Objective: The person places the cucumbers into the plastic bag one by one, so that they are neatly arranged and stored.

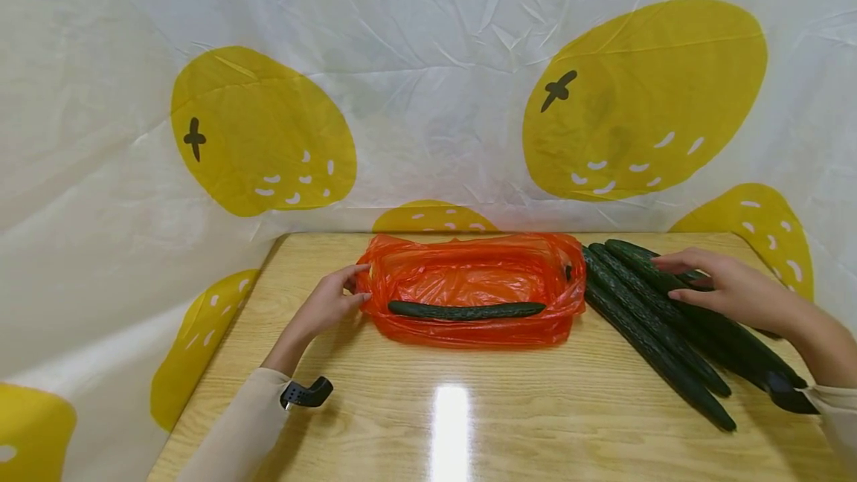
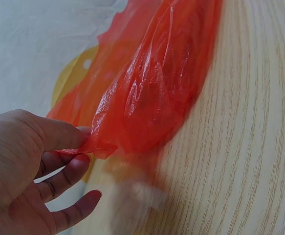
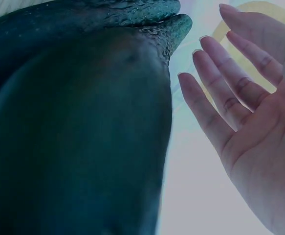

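L hand [image 1: 331, 300] pinching, R hand [image 1: 733, 288] w/ fingers [image 3: 204, 107] approx. straight, slightly apart, both arms [image 1: 289, 344] fwd

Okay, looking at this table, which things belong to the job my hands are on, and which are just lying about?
Part of the job:
- red bag, its edge pinched by your left hand
- cucumber lying in the bag
- other cucumbers to the right, near your right hand

Just there:
- wooden table underneath
- patterned cloth behind
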{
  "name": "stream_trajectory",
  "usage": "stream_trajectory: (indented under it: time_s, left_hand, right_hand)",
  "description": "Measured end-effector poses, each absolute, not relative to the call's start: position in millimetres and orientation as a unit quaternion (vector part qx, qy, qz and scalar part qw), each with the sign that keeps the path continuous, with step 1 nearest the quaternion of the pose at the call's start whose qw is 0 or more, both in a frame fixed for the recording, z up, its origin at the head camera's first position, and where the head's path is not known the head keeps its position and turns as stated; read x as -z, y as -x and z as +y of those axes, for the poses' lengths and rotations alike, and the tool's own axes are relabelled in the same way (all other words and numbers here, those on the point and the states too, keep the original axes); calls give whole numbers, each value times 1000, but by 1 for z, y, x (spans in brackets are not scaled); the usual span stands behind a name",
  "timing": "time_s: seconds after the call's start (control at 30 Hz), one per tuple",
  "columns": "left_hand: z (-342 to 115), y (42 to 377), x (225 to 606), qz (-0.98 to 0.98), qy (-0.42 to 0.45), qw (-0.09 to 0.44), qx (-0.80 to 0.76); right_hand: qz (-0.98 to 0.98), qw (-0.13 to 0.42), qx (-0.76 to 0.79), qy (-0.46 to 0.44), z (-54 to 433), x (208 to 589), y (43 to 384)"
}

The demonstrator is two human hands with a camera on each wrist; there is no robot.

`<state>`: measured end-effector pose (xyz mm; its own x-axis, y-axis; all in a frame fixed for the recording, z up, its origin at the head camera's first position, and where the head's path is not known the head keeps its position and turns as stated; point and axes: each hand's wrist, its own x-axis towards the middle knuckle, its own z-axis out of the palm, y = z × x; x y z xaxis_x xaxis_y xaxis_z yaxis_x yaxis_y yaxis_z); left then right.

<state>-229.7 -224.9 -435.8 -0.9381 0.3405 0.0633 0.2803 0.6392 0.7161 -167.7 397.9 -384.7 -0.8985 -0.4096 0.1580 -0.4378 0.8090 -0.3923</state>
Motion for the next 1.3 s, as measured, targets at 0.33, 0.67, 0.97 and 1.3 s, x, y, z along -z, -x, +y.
stream_trajectory:
  time_s: [0.33,0.67,0.97,1.3]
  left_hand:
    - [-225,230,436,905,-174,37,-386]
    - [-223,229,435,906,-175,36,-384]
    - [-223,227,437,902,-178,34,-392]
    - [-223,228,437,900,-177,34,-396]
  right_hand:
    - [-959,41,-188,-210,403,384,167]
    - [-961,-49,-194,-189,405,387,161]
    - [-955,-81,-216,-188,409,391,159]
    - [-961,-93,-206,-159,414,399,156]
